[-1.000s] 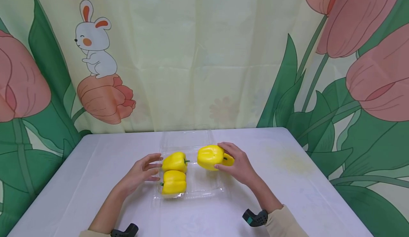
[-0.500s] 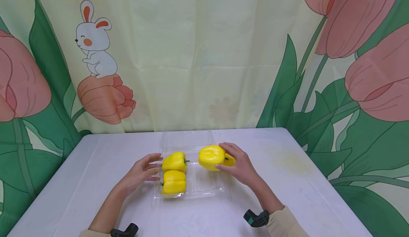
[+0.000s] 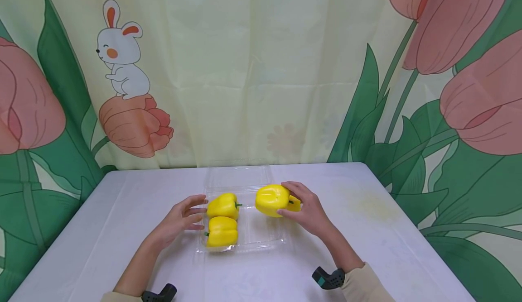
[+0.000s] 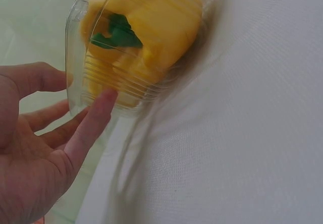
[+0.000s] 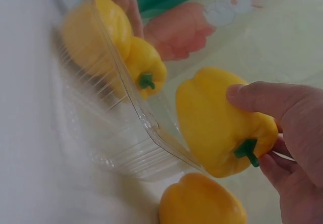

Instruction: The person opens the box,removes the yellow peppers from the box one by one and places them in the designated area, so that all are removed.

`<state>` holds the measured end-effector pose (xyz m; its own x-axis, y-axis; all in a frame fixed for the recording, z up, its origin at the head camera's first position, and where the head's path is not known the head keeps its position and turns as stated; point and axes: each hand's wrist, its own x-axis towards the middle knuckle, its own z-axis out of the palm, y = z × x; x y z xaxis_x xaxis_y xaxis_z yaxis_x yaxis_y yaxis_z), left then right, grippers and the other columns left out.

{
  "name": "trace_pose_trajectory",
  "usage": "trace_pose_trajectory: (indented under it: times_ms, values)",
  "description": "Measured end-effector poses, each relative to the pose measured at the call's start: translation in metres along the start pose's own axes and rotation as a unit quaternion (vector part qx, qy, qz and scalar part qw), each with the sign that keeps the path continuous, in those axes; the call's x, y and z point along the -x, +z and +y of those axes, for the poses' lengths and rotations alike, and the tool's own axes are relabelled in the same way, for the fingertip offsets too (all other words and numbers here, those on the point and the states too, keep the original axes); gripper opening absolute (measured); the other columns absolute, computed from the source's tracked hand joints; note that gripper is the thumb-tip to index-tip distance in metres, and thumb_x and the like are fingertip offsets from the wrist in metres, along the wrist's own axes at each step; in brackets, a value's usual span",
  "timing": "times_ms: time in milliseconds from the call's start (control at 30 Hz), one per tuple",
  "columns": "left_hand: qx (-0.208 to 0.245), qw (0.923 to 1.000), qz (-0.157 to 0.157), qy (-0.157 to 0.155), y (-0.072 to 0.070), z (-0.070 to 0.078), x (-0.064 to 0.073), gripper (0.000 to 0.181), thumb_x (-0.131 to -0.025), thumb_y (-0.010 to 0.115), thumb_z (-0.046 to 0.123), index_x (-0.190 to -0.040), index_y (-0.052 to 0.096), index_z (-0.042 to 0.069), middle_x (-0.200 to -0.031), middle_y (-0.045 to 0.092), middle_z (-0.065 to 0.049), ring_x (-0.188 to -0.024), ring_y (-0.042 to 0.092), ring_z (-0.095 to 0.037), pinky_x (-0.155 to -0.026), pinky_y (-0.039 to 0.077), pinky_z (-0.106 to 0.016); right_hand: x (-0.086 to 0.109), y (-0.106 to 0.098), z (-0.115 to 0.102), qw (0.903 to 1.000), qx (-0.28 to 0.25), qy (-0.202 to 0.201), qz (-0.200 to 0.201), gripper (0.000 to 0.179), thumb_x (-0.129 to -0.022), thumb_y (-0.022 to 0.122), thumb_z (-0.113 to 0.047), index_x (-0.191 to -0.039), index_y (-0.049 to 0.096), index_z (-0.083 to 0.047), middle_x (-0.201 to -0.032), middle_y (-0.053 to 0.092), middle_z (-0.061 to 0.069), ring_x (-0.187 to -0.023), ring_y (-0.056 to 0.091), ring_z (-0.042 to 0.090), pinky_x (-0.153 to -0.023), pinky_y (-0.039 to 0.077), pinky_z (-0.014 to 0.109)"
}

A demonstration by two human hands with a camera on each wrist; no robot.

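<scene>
Following from a remote station, I am seeing a left wrist mount [image 3: 160, 294] and a right wrist mount [image 3: 328, 278] sitting closest, beside a person's pale sleeves [image 3: 365, 284]. Beyond them, a clear container [image 3: 261, 234] is resting on a white table [image 3: 387, 247], two yellow peppers lying in its left half: a front pepper [image 3: 222, 232], its stem pointing left, and a rear pepper [image 3: 221, 205], its stem pointing right. The pair are apparently touching.

At the container's left wall, the left hand [image 3: 179, 218] is grasping nothing; its fingers are lying loosely spread, fingertips touching the plastic. Opposite, the right hand [image 3: 307, 209] is gripping a third yellow pepper between thumb and fingers at the container's rear right. The moment is hinging on this: the held pepper [image 3: 271, 200] is lying leftward of the right hand, its long axis running roughly left to right, stem toward the palm and blunt end toward the container. It is hovering by the right rim; whether it is grazing the plastic, I cannot tell. Just right of it and lower, a fourth pepper [image 5: 202, 204] is sitting outside the container, partly hidden from the head camera.

Farther back, a clear panel [image 3: 240, 175], seemingly the lid, is lying behind the container, and a printed curtain [image 3: 244, 66] is hanging past the table.
</scene>
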<state>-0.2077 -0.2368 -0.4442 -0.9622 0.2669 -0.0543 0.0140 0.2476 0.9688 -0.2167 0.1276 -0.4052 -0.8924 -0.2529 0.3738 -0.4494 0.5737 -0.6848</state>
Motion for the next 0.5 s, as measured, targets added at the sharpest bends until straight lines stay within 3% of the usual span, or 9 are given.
trace_pose_trajectory:
  times_ms: [500]
  values:
    - [-0.006,1.0,0.002,0.0,0.0004,0.0008,0.0,0.064,-0.093,0.063,0.02,-0.147,0.032,0.006,-0.151,0.036,-0.022,-0.13,0.048,-0.041,-0.084,0.059,-0.037,0.0014,-0.0027,0.0016,1.0,-0.006,0.005,0.0,0.065,-0.076,0.083,-0.021,-0.134,0.056,-0.013,-0.137,0.055,0.007,-0.123,0.057,0.027,-0.1,0.051,0.044]
